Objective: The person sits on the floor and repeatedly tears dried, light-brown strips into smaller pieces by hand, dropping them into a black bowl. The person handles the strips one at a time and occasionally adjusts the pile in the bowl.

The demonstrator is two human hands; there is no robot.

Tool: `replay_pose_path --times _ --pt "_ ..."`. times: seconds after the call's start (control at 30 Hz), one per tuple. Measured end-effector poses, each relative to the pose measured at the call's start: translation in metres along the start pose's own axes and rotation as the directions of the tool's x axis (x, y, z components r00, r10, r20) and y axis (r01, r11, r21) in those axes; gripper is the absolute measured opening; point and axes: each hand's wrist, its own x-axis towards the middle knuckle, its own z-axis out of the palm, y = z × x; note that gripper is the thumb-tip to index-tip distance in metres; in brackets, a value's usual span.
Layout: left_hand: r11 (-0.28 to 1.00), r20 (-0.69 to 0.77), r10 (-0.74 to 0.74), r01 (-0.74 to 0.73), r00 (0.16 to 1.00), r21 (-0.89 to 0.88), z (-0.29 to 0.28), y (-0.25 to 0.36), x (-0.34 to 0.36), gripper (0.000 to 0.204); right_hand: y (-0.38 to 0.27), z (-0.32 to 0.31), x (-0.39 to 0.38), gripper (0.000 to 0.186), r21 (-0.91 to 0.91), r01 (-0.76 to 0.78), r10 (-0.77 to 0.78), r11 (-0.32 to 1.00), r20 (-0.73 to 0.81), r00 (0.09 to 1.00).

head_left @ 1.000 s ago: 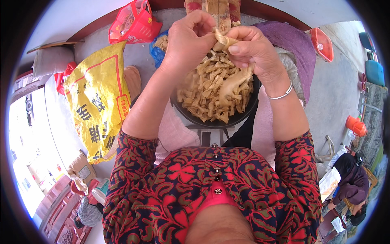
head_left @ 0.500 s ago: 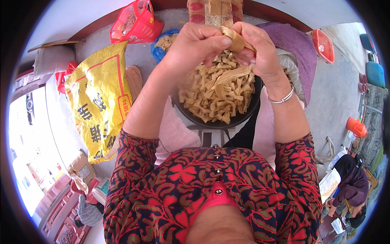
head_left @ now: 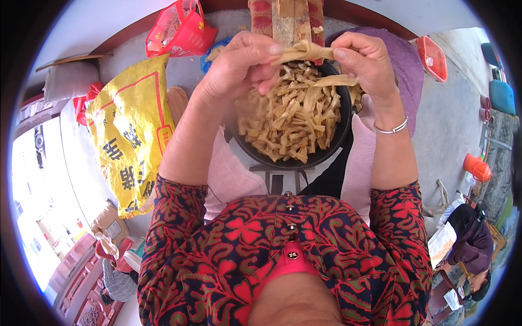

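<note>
My left hand (head_left: 242,65) pinches the left end of a pale tan, pliable strip (head_left: 304,51) with a knot near its middle, held above a dark round pan (head_left: 285,164). My right hand (head_left: 367,68) pinches the strip's right end, and a longer flat piece dangles below it toward the right side of the pan. The pan holds a heap of similar knotted tan pieces (head_left: 285,119). A wooden plank on a red patterned pad (head_left: 293,19) lies just beyond the hands.
A yellow sack (head_left: 125,130), red bag (head_left: 182,32) and partly hidden blue bag (head_left: 209,57) lie left. Purple sack (head_left: 405,92), orange tub (head_left: 432,57) and orange container (head_left: 477,167) are right. Other people are at lower left (head_left: 117,280) and lower right (head_left: 470,244).
My hands have drawn apart, the right one moving outward, so the strip now stretches sideways between them with a tighter-looking knot instead of being bunched up in the fingers.
</note>
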Motion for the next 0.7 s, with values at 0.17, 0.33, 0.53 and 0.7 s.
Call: replay_pose_path --times 0.17,0.33,0.53,0.7 --pt "0.693 -0.178 0.262 -0.057 0.948 0.719 -0.003 0.001 0.004 0.037 0.006 0.004 0.001 0.013 -0.112 0.091 -0.1 0.99 -0.071 0.993" --pt "0.115 0.155 0.512 -0.247 0.845 0.962 0.015 -0.004 0.006 0.038 0.013 0.009 0.004 0.012 -0.225 0.037 -0.044 0.974 -0.028 0.999" --pt "0.165 0.127 0.273 -0.177 0.953 0.97 0.02 -0.018 0.011 0.019 0.011 0.024 0.002 0.012 -0.305 0.01 -0.006 0.952 0.012 1.0" --pt "0.292 0.09 0.02 -0.092 0.996 0.952 0.015 0.007 -0.002 0.022 0.0 0.012 -0.007 0.013 -0.397 0.028 -0.034 0.917 -0.009 0.999"
